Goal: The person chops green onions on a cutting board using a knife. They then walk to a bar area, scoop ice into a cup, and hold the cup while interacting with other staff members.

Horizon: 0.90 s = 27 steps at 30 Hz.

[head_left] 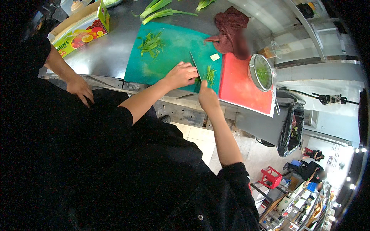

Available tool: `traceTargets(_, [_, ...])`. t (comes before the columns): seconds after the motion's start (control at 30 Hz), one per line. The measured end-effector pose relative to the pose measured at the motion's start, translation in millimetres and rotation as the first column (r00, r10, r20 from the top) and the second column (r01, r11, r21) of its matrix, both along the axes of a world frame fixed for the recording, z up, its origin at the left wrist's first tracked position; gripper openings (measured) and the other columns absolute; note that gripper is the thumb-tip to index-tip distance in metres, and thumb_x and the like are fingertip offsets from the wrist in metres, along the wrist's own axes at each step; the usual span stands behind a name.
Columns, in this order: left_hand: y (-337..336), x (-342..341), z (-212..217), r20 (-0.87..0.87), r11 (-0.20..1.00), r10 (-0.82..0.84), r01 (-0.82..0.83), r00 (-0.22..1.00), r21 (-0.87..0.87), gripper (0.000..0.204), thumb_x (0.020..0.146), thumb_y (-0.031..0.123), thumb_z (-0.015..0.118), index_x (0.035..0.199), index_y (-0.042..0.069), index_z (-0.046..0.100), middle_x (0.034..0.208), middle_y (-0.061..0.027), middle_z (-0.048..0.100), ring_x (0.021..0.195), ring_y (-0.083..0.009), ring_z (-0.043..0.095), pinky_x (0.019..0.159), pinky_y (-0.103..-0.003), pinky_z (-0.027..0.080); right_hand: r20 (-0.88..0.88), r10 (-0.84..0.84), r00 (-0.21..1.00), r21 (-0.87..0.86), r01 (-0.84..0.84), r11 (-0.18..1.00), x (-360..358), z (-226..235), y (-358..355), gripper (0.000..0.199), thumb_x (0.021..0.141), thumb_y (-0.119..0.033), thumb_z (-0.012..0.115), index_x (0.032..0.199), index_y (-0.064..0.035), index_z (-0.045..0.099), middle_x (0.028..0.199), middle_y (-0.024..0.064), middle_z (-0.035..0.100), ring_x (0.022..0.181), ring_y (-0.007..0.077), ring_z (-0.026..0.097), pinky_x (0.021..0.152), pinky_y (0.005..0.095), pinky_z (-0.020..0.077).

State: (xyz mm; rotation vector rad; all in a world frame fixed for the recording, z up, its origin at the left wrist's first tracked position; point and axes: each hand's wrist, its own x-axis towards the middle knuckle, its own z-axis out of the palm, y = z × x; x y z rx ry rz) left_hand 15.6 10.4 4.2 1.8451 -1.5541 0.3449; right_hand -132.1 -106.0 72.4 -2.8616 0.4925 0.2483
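Note:
My right hand [208,98] is closed round the handle of a kitchen knife [195,63], its blade pointing away over the green cutting board [177,40]. Curled close against the blade, my left hand [182,74] presses down on green onion leaves [197,81], mostly hidden under the fingers. Thin cut green strips [210,74] lie just right of the knife. A loose heap of sliced greens [151,45] rests at the board's far left. Beyond the blade sits a small pale block [214,57].
A red cutting board [241,82] adjoins on the right, bearing a wire strainer [262,72] with greens. Behind are a brown cloth [230,29] and green onion stalks [163,15]. A carton [83,32] and another person's hand [80,89] are left. A lined bin [291,129] stands right.

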Motion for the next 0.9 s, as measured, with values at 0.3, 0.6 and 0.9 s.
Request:
traceTargets(0.3, [0.9, 0.6, -2.0, -0.007, 1.0, 0.001, -0.001, 1.0, -0.001, 0.018, 0.073, 0.017, 0.075, 0.089, 0.015, 0.067, 0.094, 0.0035, 0.064, 0.092, -0.0189, 0.059, 0.077, -0.036, 0.044, -0.128, -0.047, 0.991, -0.038, 0.043, 0.998, -12.4, 6.0, 0.9, 0.015, 0.095, -0.009, 0.044, 0.108, 0.0005, 0.044, 0.081, 0.0307, 0.068, 0.078, 0.0442, 0.071, 0.065, 0.0525, 0.058])
traceTargets(0.6, [-0.6, -0.5, 3.0, -0.062, 0.999, 0.019, -0.02, 0.998, -0.027, 0.015, 0.075, 0.015, 0.076, 0.086, 0.012, 0.066, 0.094, -0.0001, 0.064, 0.092, -0.0221, 0.061, 0.076, -0.039, 0.047, 0.064, -0.077, 0.995, 0.261, 0.058, 0.964, 4.2, -44.5, -32.9, 0.024, 0.096, -0.013, 0.051, 0.113, 0.001, 0.042, 0.081, 0.0347, 0.065, 0.083, 0.0515, 0.066, 0.072, 0.0595, 0.053])
traceTargets(0.9, [0.8, -0.2, -5.0, -0.06, 0.999, 0.008, -0.011, 0.998, -0.046, 0.016, 0.076, 0.013, 0.074, 0.088, 0.01, 0.066, 0.096, -0.0044, 0.063, 0.094, -0.0257, 0.062, 0.087, -0.04, 0.051, 0.114, -0.121, 0.986, 0.098, 0.11, 0.989, -14.5, -25.9, -17.2, 0.019, 0.096, -0.011, 0.049, 0.109, -0.001, 0.04, 0.078, 0.0316, 0.066, 0.071, 0.0485, 0.067, 0.061, 0.0578, 0.0535])
